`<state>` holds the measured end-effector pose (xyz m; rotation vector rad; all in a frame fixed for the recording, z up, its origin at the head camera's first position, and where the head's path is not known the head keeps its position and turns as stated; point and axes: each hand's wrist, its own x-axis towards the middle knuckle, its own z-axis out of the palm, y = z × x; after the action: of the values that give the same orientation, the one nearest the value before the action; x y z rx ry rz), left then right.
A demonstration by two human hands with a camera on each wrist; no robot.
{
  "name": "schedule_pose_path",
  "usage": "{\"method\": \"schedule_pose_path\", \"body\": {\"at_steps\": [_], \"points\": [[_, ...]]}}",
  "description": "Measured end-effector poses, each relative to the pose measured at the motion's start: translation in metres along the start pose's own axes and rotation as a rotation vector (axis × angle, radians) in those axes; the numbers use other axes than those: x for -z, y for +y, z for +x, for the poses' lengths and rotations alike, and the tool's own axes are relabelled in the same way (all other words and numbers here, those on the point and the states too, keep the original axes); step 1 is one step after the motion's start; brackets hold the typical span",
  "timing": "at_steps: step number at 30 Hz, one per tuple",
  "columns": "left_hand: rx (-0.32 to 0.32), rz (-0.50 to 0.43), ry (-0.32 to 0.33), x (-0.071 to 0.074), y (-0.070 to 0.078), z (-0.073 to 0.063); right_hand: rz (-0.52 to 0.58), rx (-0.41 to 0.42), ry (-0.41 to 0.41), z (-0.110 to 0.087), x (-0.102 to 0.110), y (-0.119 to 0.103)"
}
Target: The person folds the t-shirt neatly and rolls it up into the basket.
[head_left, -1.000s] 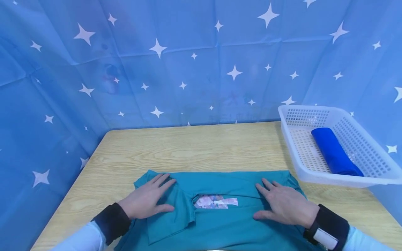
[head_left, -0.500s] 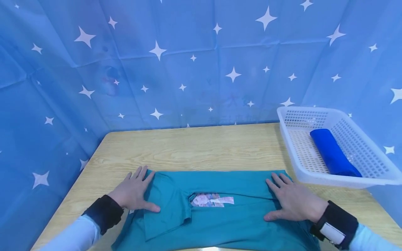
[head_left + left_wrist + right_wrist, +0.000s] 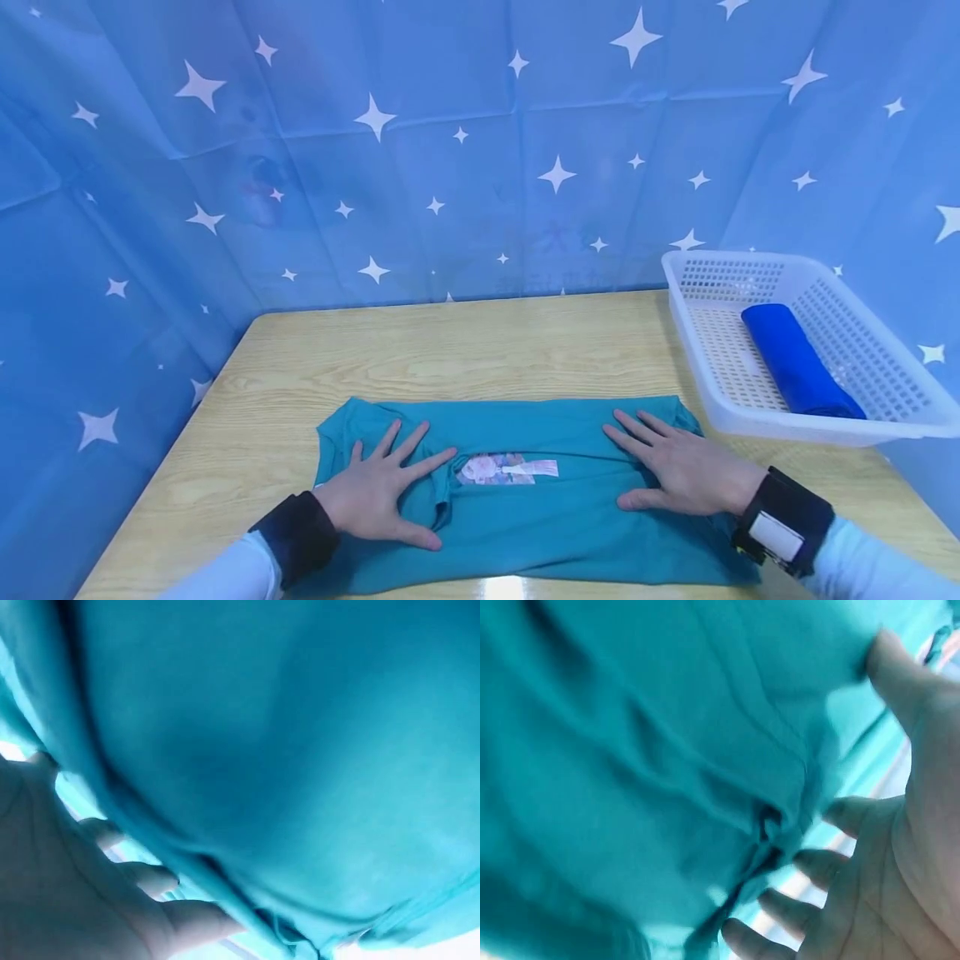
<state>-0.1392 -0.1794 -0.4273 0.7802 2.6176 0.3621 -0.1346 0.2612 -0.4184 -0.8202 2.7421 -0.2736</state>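
Note:
A teal garment (image 3: 540,533), folded into a wide rectangle, lies on the table in the head view. Near its middle a gap in the fold shows a pink and white print (image 3: 498,469). My left hand (image 3: 378,492) rests spread on the garment's left part, over a folded-in flap. On the right part lies my right hand (image 3: 678,467), palm down with fingers spread. Both wrist views are filled mostly by the teal fabric, with the left fingers (image 3: 150,877) and right fingers (image 3: 780,907) extended along it.
A white perforated plastic basket (image 3: 708,400) stands at the right of the wooden table (image 3: 465,350). Inside it lies a rolled blue cloth (image 3: 798,362). Behind the table hangs a blue curtain (image 3: 450,75) with white stars.
Both hands slid outward to the garment's sides, then came back inward. The left hand now lies nearer the printed gap. The garment's near edge sits slightly higher in view.

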Motion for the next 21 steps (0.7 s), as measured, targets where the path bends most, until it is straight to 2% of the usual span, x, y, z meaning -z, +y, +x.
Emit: {"method": "schedule_pose_path", "body": {"at_steps": [2,4,8,11,14,18,21], "points": [[0.005,0.003,-0.017,0.004,-0.001,-0.001,0.026,-0.004,-0.019,0.001,0.003,0.001],[0.023,0.017,-0.007,0.009,0.005,-0.004,0.050,-0.001,-0.029,0.001,0.005,0.002],[0.071,0.077,0.122,0.011,0.030,-0.011,0.063,0.035,-0.039,-0.001,0.008,0.006],[0.106,0.115,0.175,-0.002,0.051,-0.011,0.047,0.042,-0.063,0.000,0.007,0.008],[0.138,0.175,0.148,-0.021,0.063,-0.007,0.041,0.038,-0.084,0.002,0.006,0.010],[0.158,0.250,0.143,-0.034,0.062,-0.001,0.042,0.022,-0.089,0.004,0.005,0.010],[0.157,0.247,0.146,-0.029,0.053,0.003,0.034,0.007,-0.077,0.006,0.004,0.009]]}}
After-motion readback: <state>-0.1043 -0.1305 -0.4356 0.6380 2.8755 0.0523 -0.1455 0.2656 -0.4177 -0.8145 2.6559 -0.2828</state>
